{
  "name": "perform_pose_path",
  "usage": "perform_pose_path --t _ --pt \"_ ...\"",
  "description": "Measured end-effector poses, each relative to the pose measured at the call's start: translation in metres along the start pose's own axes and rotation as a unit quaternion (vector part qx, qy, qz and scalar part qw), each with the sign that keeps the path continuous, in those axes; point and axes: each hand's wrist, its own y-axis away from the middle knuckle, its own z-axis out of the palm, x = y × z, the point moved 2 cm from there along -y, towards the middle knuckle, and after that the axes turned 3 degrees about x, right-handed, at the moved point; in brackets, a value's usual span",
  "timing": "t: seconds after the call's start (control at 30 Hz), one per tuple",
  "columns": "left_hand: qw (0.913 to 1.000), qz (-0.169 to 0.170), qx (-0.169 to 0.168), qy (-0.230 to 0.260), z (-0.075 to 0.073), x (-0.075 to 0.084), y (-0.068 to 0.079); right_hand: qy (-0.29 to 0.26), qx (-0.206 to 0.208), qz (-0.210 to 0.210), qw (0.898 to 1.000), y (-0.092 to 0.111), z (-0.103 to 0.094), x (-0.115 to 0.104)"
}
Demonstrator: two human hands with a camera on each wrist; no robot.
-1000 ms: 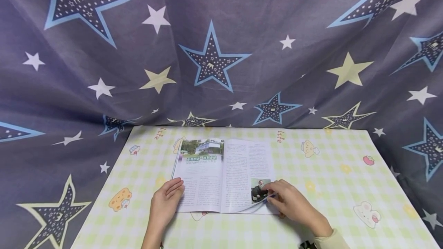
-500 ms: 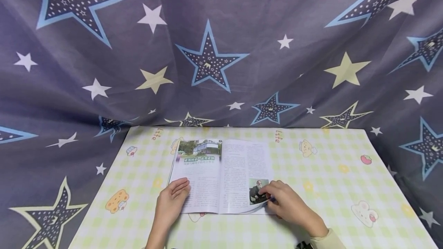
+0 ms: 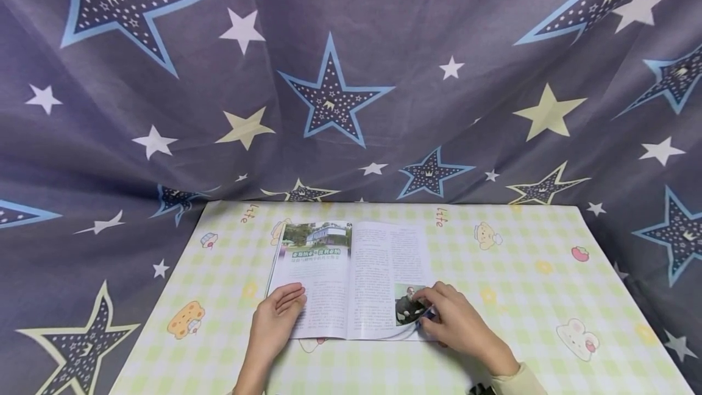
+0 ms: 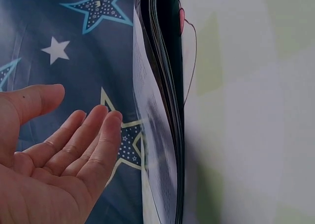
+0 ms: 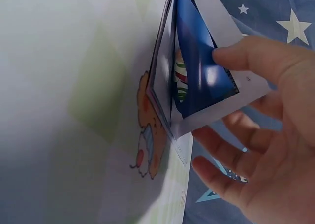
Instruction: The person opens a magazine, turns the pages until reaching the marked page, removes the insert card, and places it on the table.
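Observation:
An open magazine (image 3: 326, 279) lies on the table, with a house photo atop its left page and a portrait photo (image 3: 408, 305) low on its right page. My right hand (image 3: 459, 325) is at that page's lower outer corner. In the right wrist view, the thumb presses on the blue-printed underside of the lifted page (image 5: 199, 74) while other fingers lie behind it, pinching the corner. My left hand (image 3: 275, 322) is by the left page's lower outer edge, overlapping it in the head view. The left wrist view shows its fingers loosely bent, palm up, holding nothing.
A green-and-white checked tablecloth (image 3: 526, 303) with cartoon prints covers the table. Behind and at both sides hangs a dark curtain (image 3: 417, 108) printed with stars. A pale sleeve (image 3: 518, 380) shows at the right forearm.
My left hand has slid a little right over the left page. My right hand stays at the page corner, and the corner curls up slightly more. The head view has shifted slightly.

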Motion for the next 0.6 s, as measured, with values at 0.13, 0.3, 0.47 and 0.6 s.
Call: perform_pose_path --t 0.13,0.3,0.47,0.6 --pt "1.0 0.005 -0.004 0.005 0.002 0.0 0.0 0.016 0.016 0.037 0.999 0.0 -0.001 0.001" --pt "1.0 0.006 -0.003 0.005 0.004 0.001 0.0 0.02 0.036 0.071 0.997 -0.001 -0.001 0.002" --pt "0.9999 0.008 -0.008 0.003 0.007 0.001 0.0 -0.01 0.042 0.031 0.999 -0.002 0.002 0.0" --pt "0.9997 0.009 -0.022 0.007 0.01 0.002 0.002 -0.043 0.044 -0.03 0.998 -0.004 0.005 -0.008"
